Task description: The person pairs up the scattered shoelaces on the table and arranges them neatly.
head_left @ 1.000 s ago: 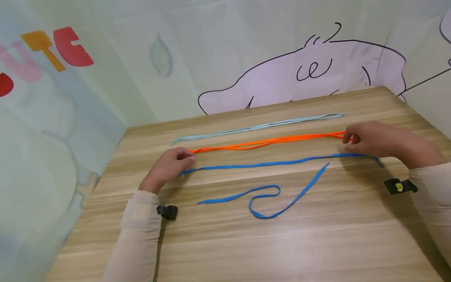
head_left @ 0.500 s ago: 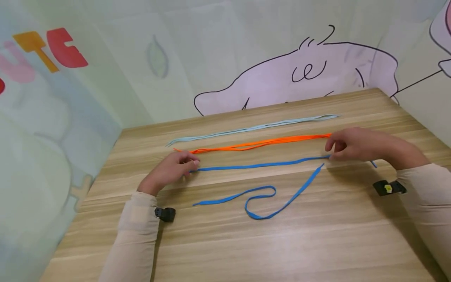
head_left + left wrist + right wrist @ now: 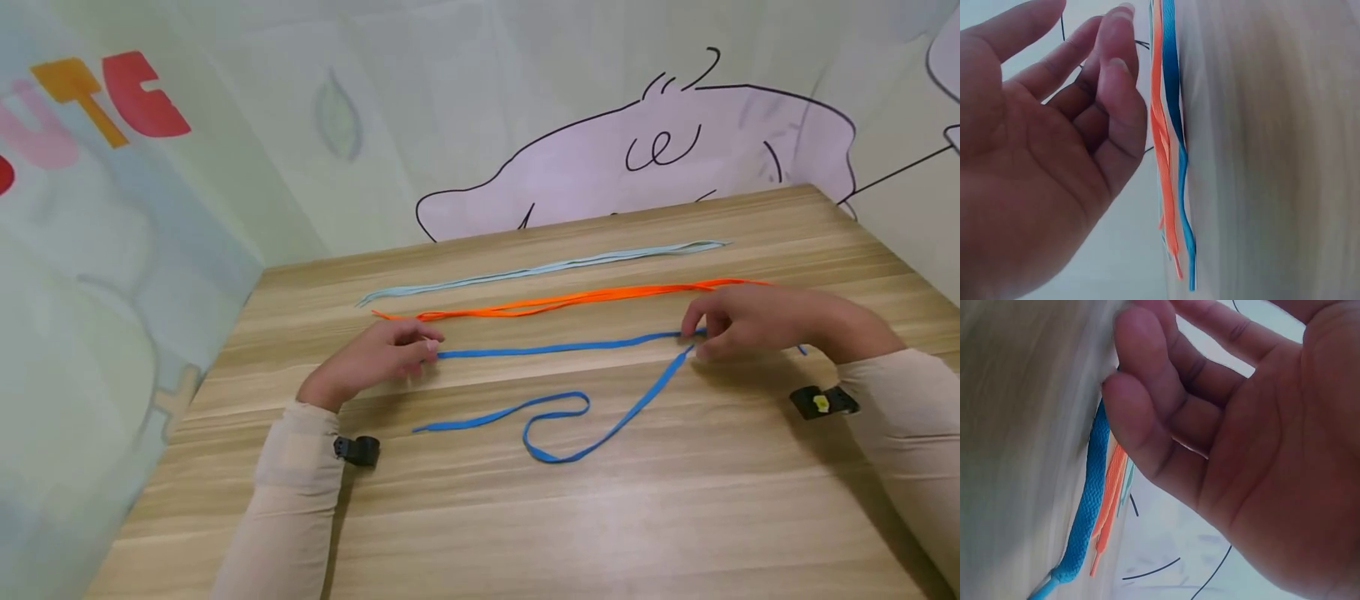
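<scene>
A straight blue shoelace (image 3: 555, 350) stretches across the table between both hands. Over its left part hovers my left hand (image 3: 378, 354), fingers loosely bent; in the left wrist view the blue lace (image 3: 1171, 69) lies apart from them. My right hand (image 3: 772, 321) is low over the lace's right part, thumb and forefinger spread around it. Bent fingertips come close to the blue lace (image 3: 1091, 481) in the right wrist view; whether they touch it I cannot tell. Beyond lie bundled orange shoelaces (image 3: 600, 294), partly covered by the right hand.
Nearer me, a second blue shoelace (image 3: 472, 422) lies in an S-curve, one end close to my right hand. Pale blue shoelaces (image 3: 540, 270) lie farthest back. The wooden table (image 3: 600, 533) meets a printed cloth backdrop (image 3: 375, 125) at its rear edge.
My right hand has moved left and nearer, from the orange laces' end to the straight blue lace. My left hand has shifted right along the blue lace. The laces look unmoved.
</scene>
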`<state>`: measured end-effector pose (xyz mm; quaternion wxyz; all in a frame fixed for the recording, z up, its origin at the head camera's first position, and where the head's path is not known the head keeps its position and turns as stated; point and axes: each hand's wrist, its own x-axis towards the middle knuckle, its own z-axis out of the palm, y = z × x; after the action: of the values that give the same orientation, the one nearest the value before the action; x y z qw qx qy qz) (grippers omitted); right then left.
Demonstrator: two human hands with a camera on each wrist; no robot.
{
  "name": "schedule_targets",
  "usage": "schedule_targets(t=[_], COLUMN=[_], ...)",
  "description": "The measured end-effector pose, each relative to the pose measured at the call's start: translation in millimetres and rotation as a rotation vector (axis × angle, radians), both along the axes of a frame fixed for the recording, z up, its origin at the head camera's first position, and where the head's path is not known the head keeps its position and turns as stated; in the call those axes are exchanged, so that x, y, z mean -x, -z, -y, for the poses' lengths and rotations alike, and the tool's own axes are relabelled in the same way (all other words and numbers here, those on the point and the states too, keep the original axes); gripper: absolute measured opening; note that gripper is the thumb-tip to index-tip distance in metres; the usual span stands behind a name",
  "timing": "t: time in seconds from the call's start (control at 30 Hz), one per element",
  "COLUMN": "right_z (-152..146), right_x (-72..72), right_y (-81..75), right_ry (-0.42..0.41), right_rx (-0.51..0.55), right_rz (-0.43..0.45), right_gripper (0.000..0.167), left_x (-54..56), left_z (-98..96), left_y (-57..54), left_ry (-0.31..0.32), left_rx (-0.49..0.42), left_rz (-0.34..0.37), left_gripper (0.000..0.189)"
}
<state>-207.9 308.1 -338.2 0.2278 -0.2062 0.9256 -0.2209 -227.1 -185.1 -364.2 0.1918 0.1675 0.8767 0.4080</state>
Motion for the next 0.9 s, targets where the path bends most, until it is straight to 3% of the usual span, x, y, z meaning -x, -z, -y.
schedule_targets(t=[0.17,0.43,0.7,0.9], right_z=[4.7,4.8,4.5,6.0], right_x=[0.5,0.6,0.4,1.3], right_y=[1.4,6.3,9.2,11.5], right_ry=[-0.026,-0.043,-0.03,-0.025], right_rx=[0.014,-0.004,-0.005,-0.002], right_rz=[0.017,0.014,0.005,-0.004], right_gripper=[0.028,0.026,0.02,0.019], left_x=[-6.1,-12.7,-20.1,-26.5], left_z=[-11.3,-34.2,-55.4,-65.1], left_y=[-1.9,-5.7,-5.9,-2.7], left_ry=[0.016,0.201,0.3,0.323], left_rx=[-0.006,-0.012,0.091,0.144], left_rz=[-0.015,-0.001,-0.026,-0.049], left_gripper=[0.033,0.029,0.029,0.022])
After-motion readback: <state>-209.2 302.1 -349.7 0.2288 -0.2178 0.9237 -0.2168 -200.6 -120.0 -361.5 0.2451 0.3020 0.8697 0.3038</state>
